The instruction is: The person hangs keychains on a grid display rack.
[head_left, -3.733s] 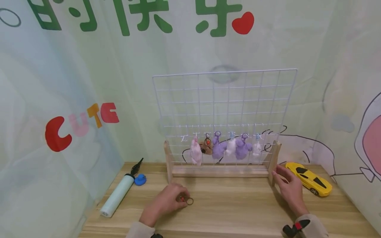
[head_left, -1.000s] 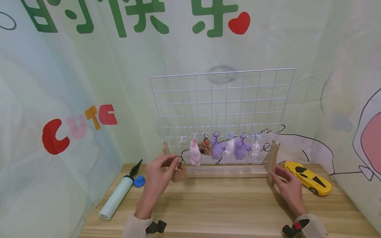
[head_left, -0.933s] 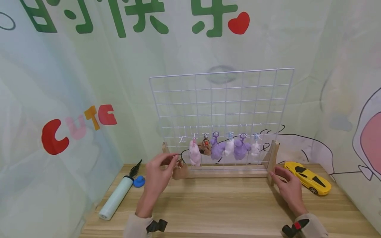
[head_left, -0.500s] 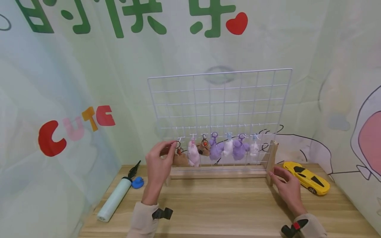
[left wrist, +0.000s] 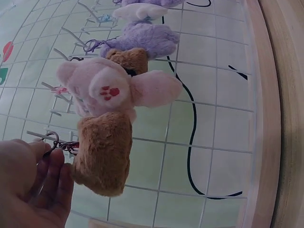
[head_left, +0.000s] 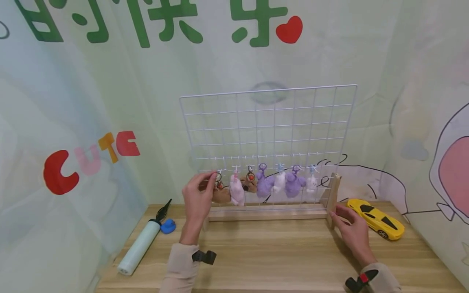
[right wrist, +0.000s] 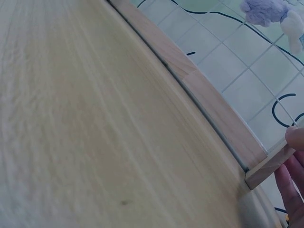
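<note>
My left hand (head_left: pixel 198 193) pinches the metal ring of a brown plush keychain (left wrist: pixel 103 154) at the left end of a white wire grid rack (head_left: pixel 265 122). In the left wrist view the ring (left wrist: pixel 53 138) overlaps the tip of a hook (left wrist: pixel 38 136), and the plush hangs beside the grid. Right of it hang a pink plush (head_left: pixel 237 191), another brown plush (head_left: pixel 250 184), purple plushes (head_left: pixel 264 185) and white ones (head_left: pixel 280 182). My right hand (head_left: pixel 352 228) holds the rack's right wooden post (head_left: pixel 334 199) between thumb and fingers.
A yellow toy car (head_left: pixel 377 219) stands right of my right hand. On the left lie a pale blue hand pump (head_left: pixel 141 246) and a blue rubber duck (head_left: pixel 168 226). A printed cloth backdrop (head_left: pixel 220 69) rises behind the wooden table (head_left: pixel 267 256).
My left hand has lifted the brown plush keychain from the tabletop up to the leftmost hooks of the rack. The right hand stays on the post.
</note>
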The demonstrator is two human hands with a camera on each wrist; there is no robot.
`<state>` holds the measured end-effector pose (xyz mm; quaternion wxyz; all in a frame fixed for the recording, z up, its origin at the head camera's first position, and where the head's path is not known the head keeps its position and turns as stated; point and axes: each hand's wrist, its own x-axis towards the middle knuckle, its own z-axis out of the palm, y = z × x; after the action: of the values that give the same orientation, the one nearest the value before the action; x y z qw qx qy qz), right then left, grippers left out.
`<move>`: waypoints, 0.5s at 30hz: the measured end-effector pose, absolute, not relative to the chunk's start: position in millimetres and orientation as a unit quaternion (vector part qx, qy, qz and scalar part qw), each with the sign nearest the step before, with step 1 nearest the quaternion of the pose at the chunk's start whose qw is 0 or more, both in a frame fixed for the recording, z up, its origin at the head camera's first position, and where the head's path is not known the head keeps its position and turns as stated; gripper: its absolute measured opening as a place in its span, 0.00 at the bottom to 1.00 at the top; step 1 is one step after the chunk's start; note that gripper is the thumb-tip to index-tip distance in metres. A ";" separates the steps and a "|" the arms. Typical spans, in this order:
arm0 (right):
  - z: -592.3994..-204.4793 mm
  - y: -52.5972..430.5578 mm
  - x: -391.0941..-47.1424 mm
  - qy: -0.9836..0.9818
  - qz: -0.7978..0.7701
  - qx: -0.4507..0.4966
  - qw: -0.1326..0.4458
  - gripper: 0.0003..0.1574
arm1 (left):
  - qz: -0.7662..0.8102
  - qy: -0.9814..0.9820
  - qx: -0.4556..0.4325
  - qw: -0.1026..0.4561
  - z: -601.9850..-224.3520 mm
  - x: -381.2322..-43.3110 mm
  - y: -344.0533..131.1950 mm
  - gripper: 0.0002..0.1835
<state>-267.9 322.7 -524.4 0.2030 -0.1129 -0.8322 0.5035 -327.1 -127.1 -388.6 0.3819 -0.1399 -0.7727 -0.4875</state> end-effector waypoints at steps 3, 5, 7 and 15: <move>-525.4 321.8 -268.6 -0.832 0.501 -0.110 0.214 0.34 | -0.486 -0.775 -0.140 0.378 -391.2 -328.9 -127.4 0.11; -526.7 320.1 -269.9 -0.829 0.500 -0.105 0.226 0.33 | -0.482 -0.777 -0.141 0.379 -394.0 -328.7 -129.8 0.11; -528.1 317.8 -270.6 -0.830 0.495 -0.098 0.237 0.31 | -0.477 -0.778 -0.140 0.383 -398.8 -326.8 -134.3 0.12; -509.6 311.6 -267.8 -0.838 0.458 -0.039 0.294 0.25 | -0.417 -0.798 -0.126 0.417 -432.9 -312.7 -170.5 0.11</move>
<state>-267.8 311.6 -509.6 0.2941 -0.0386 -0.8382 0.4577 -312.7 -170.5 -432.9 0.4167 -0.1260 -0.7979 -0.4170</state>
